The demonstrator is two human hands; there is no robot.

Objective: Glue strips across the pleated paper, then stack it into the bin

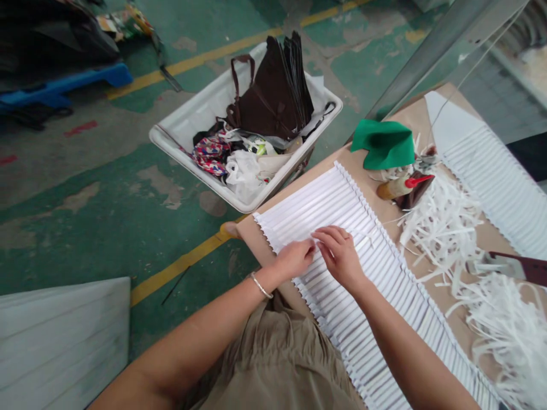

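A long white pleated sheet [342, 205] lies across the brown work table [427, 119] in front of me. Both my hands rest on its near part, close together. My left hand [296, 257], with a thin bracelet at the wrist, has its fingers curled and pinches a pleat. My right hand [339, 251] sits just to its right, fingers bent down onto the same fold, pinching it too.
Loose white paper strips [444, 228] pile up right of the sheet, beside a glue bottle with a red nozzle [404, 185] and a green cloth [384, 142]. A second pleated sheet [491, 165] lies further right. A white bin [179, 125] of bags and scraps stands on the green floor.
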